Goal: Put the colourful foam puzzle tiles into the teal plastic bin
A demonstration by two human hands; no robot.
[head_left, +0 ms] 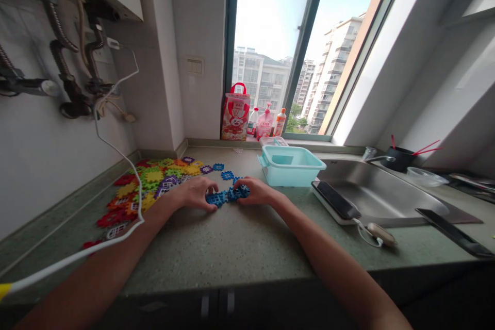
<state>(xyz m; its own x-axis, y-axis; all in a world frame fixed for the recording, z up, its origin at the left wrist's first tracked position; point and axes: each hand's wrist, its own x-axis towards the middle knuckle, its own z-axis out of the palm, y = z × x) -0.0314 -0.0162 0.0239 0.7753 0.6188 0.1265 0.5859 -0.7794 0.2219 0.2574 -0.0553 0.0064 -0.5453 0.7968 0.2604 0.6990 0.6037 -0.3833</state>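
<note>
Both hands are low over the countertop (240, 252), at blue interlocking building pieces. My left hand (195, 193) is closed around one blue building piece (217, 199), thumb at its near edge. In my right hand (257, 192) are more blue pieces (242, 192), partly hidden by the fingers. The two held parts meet or nearly meet between the hands; whether they are joined I cannot tell. Just beyond them lie loose blue pieces (227, 176). Left of my left hand spreads a heap of red, orange, yellow, green and purple gear-edged pieces (152, 175).
A light-blue plastic bin (294, 178) stands right of the hands, before the steel sink (371, 185). A phone (335, 200) lies at the sink's edge. A white cable (116, 240) crosses over my left forearm. Bottles (265, 124) and a red bag (235, 116) line the windowsill.
</note>
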